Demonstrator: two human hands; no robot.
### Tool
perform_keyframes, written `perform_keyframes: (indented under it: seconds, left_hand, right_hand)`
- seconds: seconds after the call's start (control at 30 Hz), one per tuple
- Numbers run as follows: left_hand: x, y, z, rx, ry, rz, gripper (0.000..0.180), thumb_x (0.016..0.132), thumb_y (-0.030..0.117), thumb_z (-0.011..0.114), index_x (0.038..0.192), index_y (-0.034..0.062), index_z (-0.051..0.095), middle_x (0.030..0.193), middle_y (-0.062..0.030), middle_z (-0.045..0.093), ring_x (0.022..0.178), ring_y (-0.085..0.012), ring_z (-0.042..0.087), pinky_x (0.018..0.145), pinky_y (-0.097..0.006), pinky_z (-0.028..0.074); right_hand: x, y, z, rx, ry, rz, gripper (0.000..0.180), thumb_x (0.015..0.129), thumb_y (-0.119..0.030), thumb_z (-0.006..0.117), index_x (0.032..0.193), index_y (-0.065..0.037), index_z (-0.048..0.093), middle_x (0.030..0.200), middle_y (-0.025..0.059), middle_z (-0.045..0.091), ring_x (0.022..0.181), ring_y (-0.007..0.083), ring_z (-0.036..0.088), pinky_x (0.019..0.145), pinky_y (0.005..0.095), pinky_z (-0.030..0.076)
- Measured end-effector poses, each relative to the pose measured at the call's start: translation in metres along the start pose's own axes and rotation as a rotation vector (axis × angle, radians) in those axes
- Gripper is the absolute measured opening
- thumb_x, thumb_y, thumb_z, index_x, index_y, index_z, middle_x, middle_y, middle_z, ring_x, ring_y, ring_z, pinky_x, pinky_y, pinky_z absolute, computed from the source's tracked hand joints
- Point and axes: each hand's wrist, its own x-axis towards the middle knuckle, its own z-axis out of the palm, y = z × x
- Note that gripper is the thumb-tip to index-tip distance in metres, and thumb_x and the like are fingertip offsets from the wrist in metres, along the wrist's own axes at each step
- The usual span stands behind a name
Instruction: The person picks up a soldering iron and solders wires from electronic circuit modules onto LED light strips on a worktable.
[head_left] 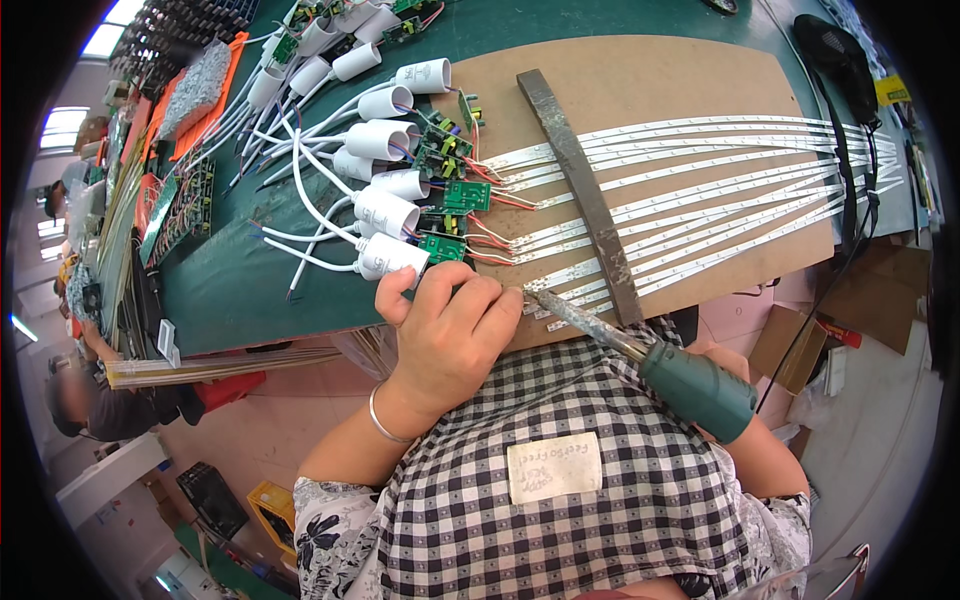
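My left hand is closed at the near end of the row, fingers curled beside the nearest white end cap; what they pinch is hidden. My right hand, mostly hidden behind a green handle, grips a soldering iron. Its tip reaches the ends of the white LED strips, close to my left fingertips. Small green circuit boards stick out of the white caps, joined to the strips by red and white wires. A dark metal bar lies across the strips.
The strips lie on a brown board on a green tabletop. More capped cables are heaped at the far left. A black strap hangs over the strips' right ends. Another person is at the left, beyond the table.
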Motion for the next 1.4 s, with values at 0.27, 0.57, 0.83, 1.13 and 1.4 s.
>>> perform_keyframes:
  seconds: [0.27,0.57,0.83,1.13,1.4]
  left_hand:
    - [0.003,-0.001,-0.007,0.059,-0.014,0.004,0.012,0.078,0.016,0.062,0.089,0.0175,0.067,0.088,0.0062,0.057,0.091,-0.014,0.057,0.095,-0.046,0.022]
    - [-0.001,0.005,-0.001,0.049,0.036,0.026,0.016,0.072,0.019,0.07,0.088,0.0175,0.068,0.085,0.0077,0.059,0.092,-0.014,0.057,0.095,-0.046,0.024]
    - [-0.002,0.002,-0.002,0.044,0.064,0.013,0.014,0.075,0.02,0.067,0.088,0.0179,0.067,0.086,0.0077,0.059,0.094,-0.0125,0.057,0.096,-0.045,0.024]
    - [-0.001,0.006,0.004,0.007,0.181,-0.017,0.002,0.079,0.017,0.058,0.081,0.0178,0.059,0.084,0.0048,0.055,0.095,-0.0128,0.056,0.101,-0.041,0.026]
    - [-0.01,0.006,0.003,-0.027,0.122,-0.049,0.009,0.081,0.018,0.06,0.088,0.0194,0.065,0.092,0.0066,0.061,0.101,-0.0127,0.057,0.101,-0.046,0.02]
  right_hand:
    - [0.018,-0.038,0.0,-0.118,0.075,0.032,0.042,0.087,-0.018,0.061,0.123,0.003,0.055,0.107,0.012,0.067,0.094,0.0231,0.067,0.085,0.0341,0.053]
    - [0.088,-0.048,0.058,0.957,0.313,0.065,0.069,0.088,-0.02,0.065,0.147,-0.012,0.03,0.144,0.0155,0.041,0.137,0.0281,0.039,0.107,0.0627,0.04]
    - [0.096,-0.043,0.072,0.908,0.248,0.065,0.07,0.088,-0.021,0.063,0.148,-0.016,0.027,0.148,0.0153,0.036,0.142,0.0275,0.033,0.109,0.0647,0.037]
    - [0.099,-0.048,0.072,0.906,0.326,0.068,0.073,0.087,-0.018,0.066,0.148,-0.013,0.025,0.148,0.0144,0.034,0.142,0.0285,0.031,0.108,0.0634,0.04]
    - [0.099,-0.05,0.074,0.876,0.319,0.048,0.072,0.089,-0.018,0.065,0.148,-0.011,0.025,0.15,0.0124,0.033,0.142,0.0299,0.033,0.108,0.0634,0.04]
